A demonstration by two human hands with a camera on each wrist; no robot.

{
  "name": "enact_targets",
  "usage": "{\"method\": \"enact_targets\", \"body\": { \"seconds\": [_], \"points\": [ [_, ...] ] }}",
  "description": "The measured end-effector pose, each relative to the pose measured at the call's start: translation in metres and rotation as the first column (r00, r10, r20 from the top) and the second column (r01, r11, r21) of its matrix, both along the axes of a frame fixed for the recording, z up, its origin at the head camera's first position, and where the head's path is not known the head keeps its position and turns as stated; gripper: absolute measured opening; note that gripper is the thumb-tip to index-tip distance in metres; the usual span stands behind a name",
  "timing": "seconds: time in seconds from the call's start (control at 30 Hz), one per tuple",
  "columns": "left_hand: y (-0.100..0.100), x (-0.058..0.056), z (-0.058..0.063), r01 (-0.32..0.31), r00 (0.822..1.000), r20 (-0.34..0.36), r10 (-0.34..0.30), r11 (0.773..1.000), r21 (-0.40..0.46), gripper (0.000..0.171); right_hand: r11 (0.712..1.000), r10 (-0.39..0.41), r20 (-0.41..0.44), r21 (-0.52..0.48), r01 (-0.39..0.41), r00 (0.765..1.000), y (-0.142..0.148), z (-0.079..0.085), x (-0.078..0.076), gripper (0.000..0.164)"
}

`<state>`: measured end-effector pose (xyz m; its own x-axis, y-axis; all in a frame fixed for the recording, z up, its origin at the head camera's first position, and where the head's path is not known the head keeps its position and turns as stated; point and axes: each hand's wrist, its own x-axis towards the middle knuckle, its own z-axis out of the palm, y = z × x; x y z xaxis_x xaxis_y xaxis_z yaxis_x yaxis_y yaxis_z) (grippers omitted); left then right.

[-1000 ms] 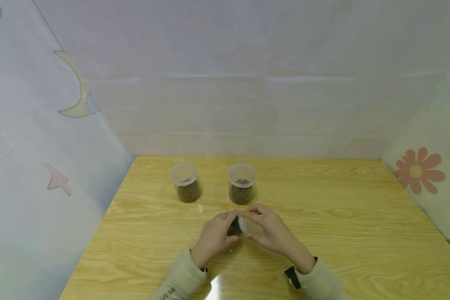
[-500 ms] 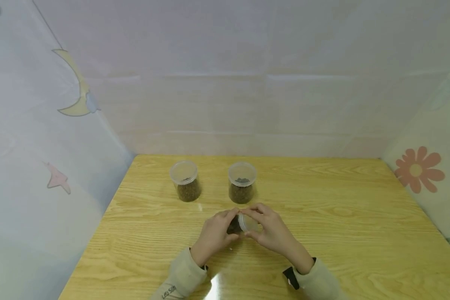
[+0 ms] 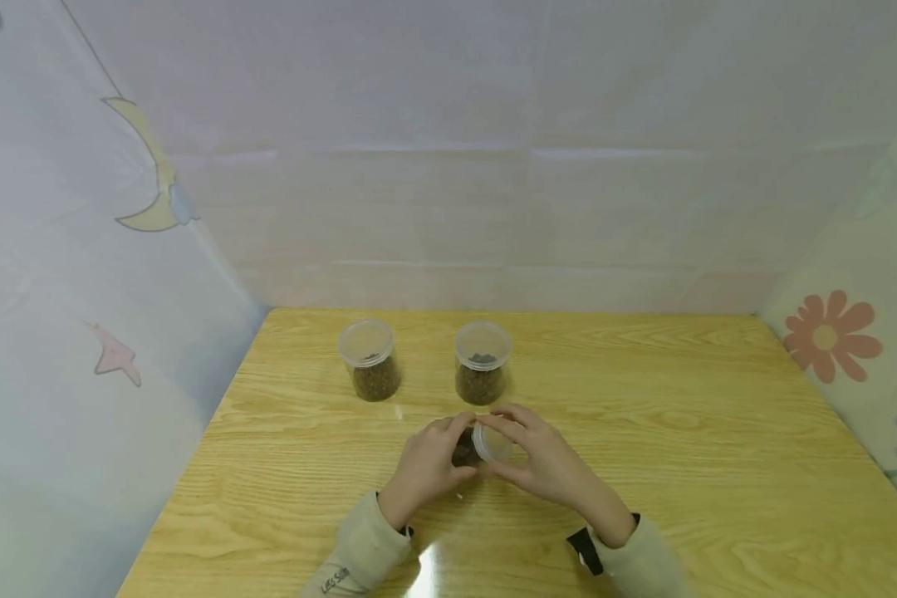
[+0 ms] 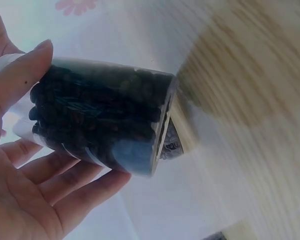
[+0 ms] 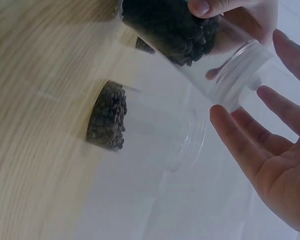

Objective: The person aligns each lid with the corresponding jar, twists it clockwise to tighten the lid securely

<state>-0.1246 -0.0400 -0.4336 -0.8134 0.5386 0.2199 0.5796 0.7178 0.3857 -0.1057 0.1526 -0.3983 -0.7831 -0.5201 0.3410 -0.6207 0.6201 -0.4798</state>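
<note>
My left hand [image 3: 428, 465] grips a clear plastic jar [image 4: 100, 115] of dark beans round its body, thumb on one side and fingers on the other. The jar is tilted, with its lidded end toward my right hand [image 3: 544, 461]. Beans fill the lower part, leaving the end near the lid bare. At that end my right hand's fingers and thumb are spread round the clear screw lid [image 5: 240, 77], fingertips [image 5: 219, 114] right at its edge. Behind the hands stand two similar lidded jars, the left jar [image 3: 374, 378] and the middle jar [image 3: 482, 378], each partly filled with beans.
All of this is on a light wood-grain table [image 3: 680, 432]. A pale cloth backdrop [image 3: 478, 208] rises behind the table's far edge, with printed side panels at left and right. A tiny pale speck [image 3: 459, 496] lies just in front of the hands.
The right hand's fingers and thumb have shifted slightly at the lid, and the held jar has turned a little. The left hand keeps its grip; the two standing jars stay put.
</note>
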Motion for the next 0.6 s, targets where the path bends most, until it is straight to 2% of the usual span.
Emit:
{"method": "enact_targets", "body": {
  "seconds": [0.13,0.3,0.6],
  "points": [
    [0.0,0.0,-0.001,0.005,1.0,0.01,-0.006,0.999,0.05,0.068,1.0,-0.024,0.007,-0.019,0.024,1.0,0.008,0.003,0.002,0.062],
    [0.0,0.0,-0.004,0.012,1.0,0.016,-0.014,0.992,0.122,0.069,0.996,-0.09,-0.025,0.01,0.09,0.996,0.019,0.004,0.003,0.059],
    [0.004,0.0,-0.006,-0.004,0.994,0.106,-0.027,0.96,0.279,0.068,0.984,-0.158,-0.028,0.074,0.16,0.987,0.04,-0.001,0.008,0.057]
  ]
}}
